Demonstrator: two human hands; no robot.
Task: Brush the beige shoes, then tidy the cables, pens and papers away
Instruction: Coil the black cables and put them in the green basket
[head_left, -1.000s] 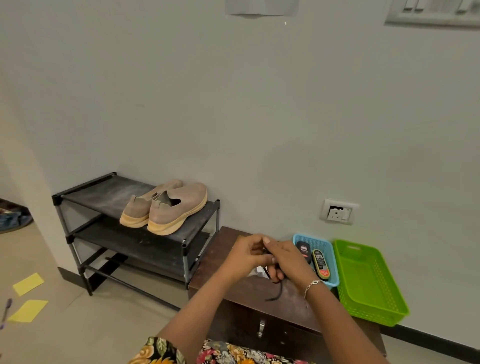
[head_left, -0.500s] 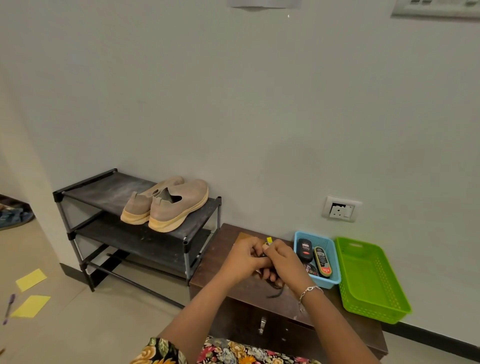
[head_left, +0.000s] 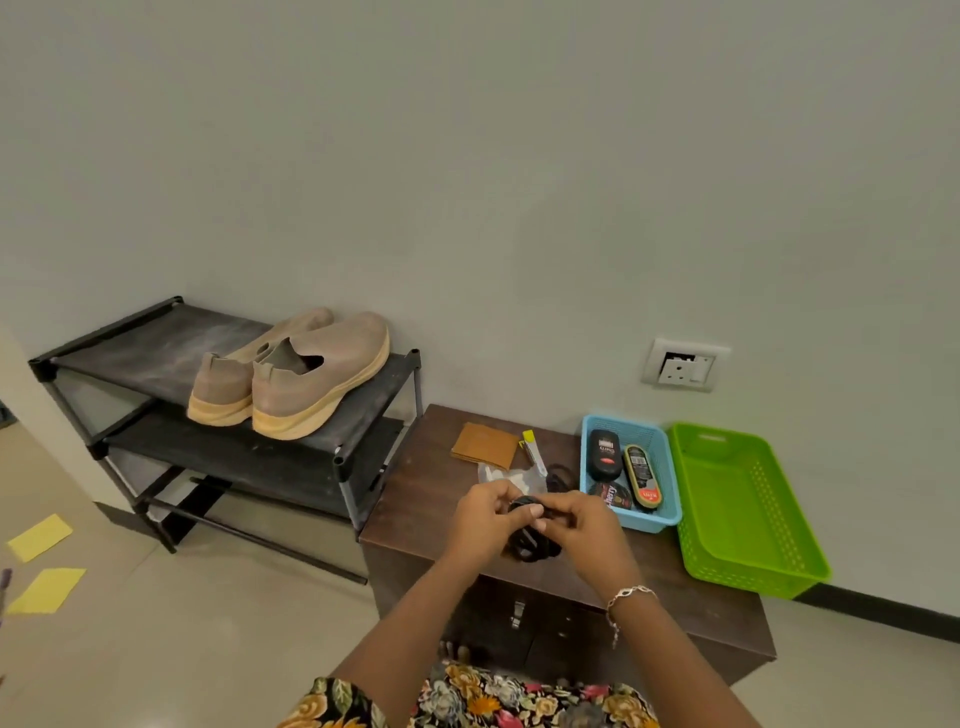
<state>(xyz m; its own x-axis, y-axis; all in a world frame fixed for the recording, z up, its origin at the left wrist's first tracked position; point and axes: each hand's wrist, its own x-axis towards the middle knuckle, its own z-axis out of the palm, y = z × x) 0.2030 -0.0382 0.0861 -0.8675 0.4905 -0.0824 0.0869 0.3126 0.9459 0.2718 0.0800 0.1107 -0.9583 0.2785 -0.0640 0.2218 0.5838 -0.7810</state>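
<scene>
Both hands meet over the dark wooden cabinet (head_left: 421, 499). We see the left hand (head_left: 485, 512) and right hand (head_left: 582, 525) each pinching a thin black cable (head_left: 532, 548), thumbs pressed on the top of the bundle while its loops hang below. We judge it is held that way so the coil keeps its shape during winding. The pair of beige knit shoes (head_left: 311, 374) sits at ten o'clock from the hands on the top shelf of the black metal shoe rack (head_left: 130, 348), heels towards us, so we take the brushing as done. The empty green plastic basket (head_left: 737, 499) at three o'clock looks like the likely drop spot. The blue plastic basket (head_left: 652, 522) at two o'clock already holds polish bottles. A second dark cable (head_left: 561, 475), a yellow-capped pen (head_left: 534, 452) and a brown flat wallet (head_left: 485, 446) lie at twelve o'clock, within easy reach and not yet tidied. Yellow paper sheets (head_left: 40, 538) lie on the floor at nine o'clock.
</scene>
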